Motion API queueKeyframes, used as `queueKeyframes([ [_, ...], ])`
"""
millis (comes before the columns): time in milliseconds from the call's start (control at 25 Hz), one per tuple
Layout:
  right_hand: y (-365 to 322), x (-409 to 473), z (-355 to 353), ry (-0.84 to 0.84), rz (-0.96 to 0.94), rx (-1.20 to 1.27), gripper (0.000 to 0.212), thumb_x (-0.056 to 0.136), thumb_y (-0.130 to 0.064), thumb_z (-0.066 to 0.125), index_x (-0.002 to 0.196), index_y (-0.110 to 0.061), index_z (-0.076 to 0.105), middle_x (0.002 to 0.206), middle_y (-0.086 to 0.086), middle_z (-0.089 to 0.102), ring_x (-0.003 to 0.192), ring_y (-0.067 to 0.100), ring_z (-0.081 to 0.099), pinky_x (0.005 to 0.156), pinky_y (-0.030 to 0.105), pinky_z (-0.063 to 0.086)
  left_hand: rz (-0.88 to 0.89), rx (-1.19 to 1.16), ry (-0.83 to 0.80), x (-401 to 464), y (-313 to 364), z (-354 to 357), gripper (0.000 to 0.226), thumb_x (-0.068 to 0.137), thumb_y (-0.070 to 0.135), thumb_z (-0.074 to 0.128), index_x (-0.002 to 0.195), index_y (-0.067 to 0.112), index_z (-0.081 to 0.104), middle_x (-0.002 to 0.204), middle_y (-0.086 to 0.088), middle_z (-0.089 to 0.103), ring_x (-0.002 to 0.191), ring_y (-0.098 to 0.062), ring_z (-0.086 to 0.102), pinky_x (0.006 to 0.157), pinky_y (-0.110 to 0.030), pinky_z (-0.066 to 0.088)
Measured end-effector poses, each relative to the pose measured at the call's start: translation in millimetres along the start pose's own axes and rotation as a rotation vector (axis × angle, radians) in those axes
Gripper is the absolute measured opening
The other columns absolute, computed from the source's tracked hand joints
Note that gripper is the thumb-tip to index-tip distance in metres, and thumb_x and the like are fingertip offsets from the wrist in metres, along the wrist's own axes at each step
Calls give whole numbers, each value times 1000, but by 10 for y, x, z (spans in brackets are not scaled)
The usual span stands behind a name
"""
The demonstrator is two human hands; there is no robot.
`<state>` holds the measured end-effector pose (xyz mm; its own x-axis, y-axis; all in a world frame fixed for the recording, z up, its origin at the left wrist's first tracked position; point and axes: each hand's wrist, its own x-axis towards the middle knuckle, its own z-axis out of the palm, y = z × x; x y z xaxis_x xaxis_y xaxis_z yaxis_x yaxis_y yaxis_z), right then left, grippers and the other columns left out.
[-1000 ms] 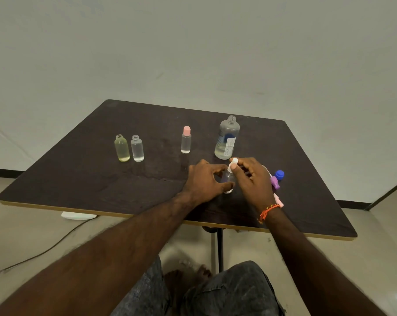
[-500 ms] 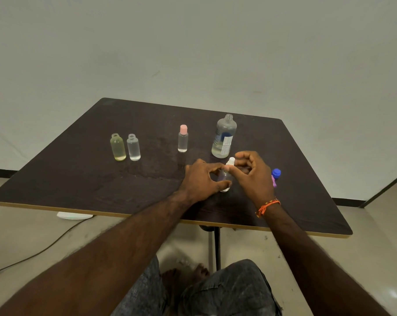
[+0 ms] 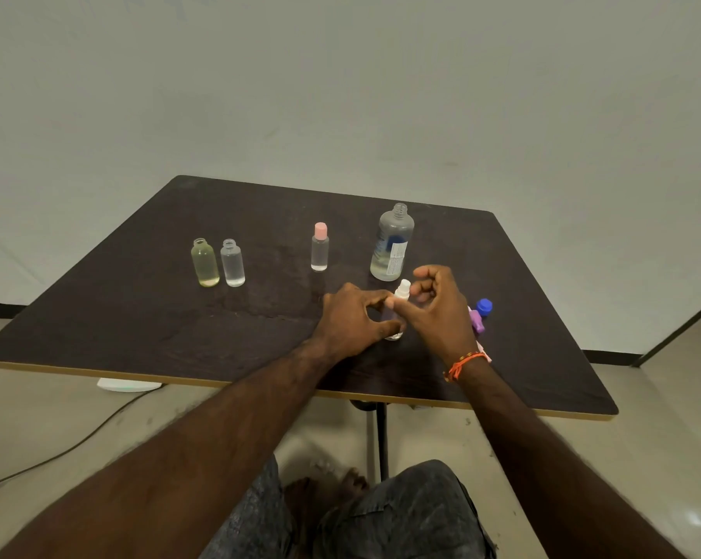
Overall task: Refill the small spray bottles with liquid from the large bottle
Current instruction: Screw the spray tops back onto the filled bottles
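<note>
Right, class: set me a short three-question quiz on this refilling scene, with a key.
1. True or false: the large bottle has its cap on.
2. How many small bottles stand open at the table's left? A) one B) two C) three
3. Fill in: the small bottle left of the large bottle wears a ____ cap.

Key:
1. False; its neck is open.
2. B: the yellowish bottle and the clear bottle.
3. Pink: the pink-capped bottle.

White spray head [image 3: 402, 287] between the fingers [image 3: 419, 293]; beyond them pink cap [image 3: 320, 230], yellowish bottle [image 3: 205, 263]; beside, blue cap [image 3: 484, 307], orange wristband [image 3: 462, 363].
</note>
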<state>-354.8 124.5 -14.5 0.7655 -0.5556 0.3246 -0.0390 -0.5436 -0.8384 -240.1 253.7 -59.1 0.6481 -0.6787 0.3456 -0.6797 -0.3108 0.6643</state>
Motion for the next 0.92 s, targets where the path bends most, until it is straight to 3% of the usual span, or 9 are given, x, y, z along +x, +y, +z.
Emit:
queueKeyframes([
  [120,8,-10,23,-96,-30,20,53,91,-20,72,137,-28,48,127,-14,63,114,-1,61,95,20,52,-21,-9,-5,3,6,-6,43,78,57,79,119,47,70,103,23,73,103,-5,50,97,-49,40],
  [200,19,-3,19,-53,-17,12,46,91,-15,72,131,-28,54,116,-15,68,102,-13,63,87,13,54,-17,7,1,5,9,-1,48,78,60,78,123,46,70,104,22,74,105,-5,51,99,-50,41],
  [320,-4,34,25,65,12,-57,46,77,-31,86,112,-26,56,91,-16,67,82,-13,64,66,5,49,-21,-5,20,9,-3,18,47,75,60,78,119,45,71,101,21,75,107,-6,58,101,-51,44],
  [440,-16,68,4,-5,35,-130,58,76,-45,84,121,-31,51,98,-16,68,85,-5,66,72,10,52,-35,-4,21,0,10,13,47,76,57,80,121,45,71,103,21,74,106,-5,54,101,-52,42],
  [560,46,96,-27,-106,45,-67,47,86,-32,78,126,-31,54,110,-9,73,95,-2,69,87,23,58,-29,16,9,9,18,8,48,78,58,79,123,46,70,105,21,74,103,-4,51,100,-50,42],
  [680,8,85,1,29,47,-172,39,78,-37,85,104,-32,57,83,-15,69,76,-6,68,67,12,56,-31,21,21,7,17,32,46,77,58,79,121,44,71,100,23,71,101,-3,49,98,-47,41],
  [760,-35,62,61,113,54,-255,43,73,-42,87,98,-31,54,77,-16,64,70,-2,66,63,14,54,-34,20,26,-3,30,31,46,78,56,80,120,42,72,101,22,71,102,-4,48,98,-47,40],
  [840,-40,50,65,109,46,-260,49,74,-43,86,109,-30,54,84,-17,65,76,0,66,71,21,56,-35,21,28,-9,44,19,45,78,55,80,121,41,73,103,19,73,104,-5,50,98,-48,40],
  [920,-25,65,18,-8,39,-172,55,81,-36,82,126,-29,52,104,-14,68,91,3,67,82,24,56,-35,26,15,-10,60,-1,47,80,54,80,124,41,71,107,18,74,106,-7,52,100,-48,40],
])
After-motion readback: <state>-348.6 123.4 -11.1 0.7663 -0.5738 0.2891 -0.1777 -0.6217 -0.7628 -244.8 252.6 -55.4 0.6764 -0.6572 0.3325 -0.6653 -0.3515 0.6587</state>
